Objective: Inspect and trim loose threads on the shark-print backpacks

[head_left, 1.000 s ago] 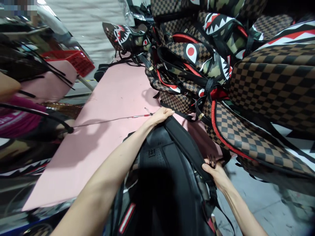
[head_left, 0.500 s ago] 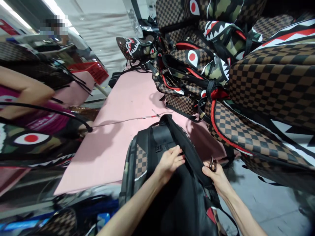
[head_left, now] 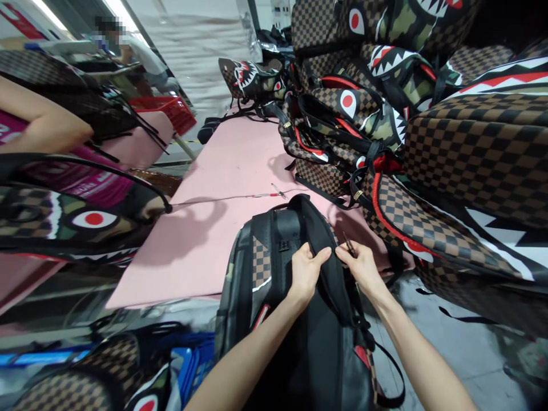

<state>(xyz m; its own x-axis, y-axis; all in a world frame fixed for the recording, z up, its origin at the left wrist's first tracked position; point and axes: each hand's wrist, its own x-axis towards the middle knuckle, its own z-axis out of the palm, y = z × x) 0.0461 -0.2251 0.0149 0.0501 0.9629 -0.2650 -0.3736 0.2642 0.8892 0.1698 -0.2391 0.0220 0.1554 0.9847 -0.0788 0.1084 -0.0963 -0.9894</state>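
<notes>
A black backpack [head_left: 295,354] with a checkered side panel stands with its back panel towards me, at the near end of the pink table. My left hand [head_left: 306,274] is closed on the padded shoulder strap [head_left: 327,279], thumb on top. At the strap's right edge, my right hand [head_left: 359,262] pinches the strap with its fingertips. Tucked in that same hand is a small dark pointed tool [head_left: 350,242], perhaps thread snips. The strap's upper end arches over the top of the bag, and its lower end runs down to the right side.
Checkered shark-face backpacks [head_left: 466,154] are piled along the right. Across the pink tabletop [head_left: 240,154] runs a cord with a red-marked end [head_left: 274,194]. A co-worker's arm [head_left: 47,114] and another backpack [head_left: 94,220] are at left. More bags lie below, near a blue crate [head_left: 188,365].
My right hand has moved up and left along the strap, close to my left hand. The left hand has turned and closed on the strap. The view has shifted slightly.
</notes>
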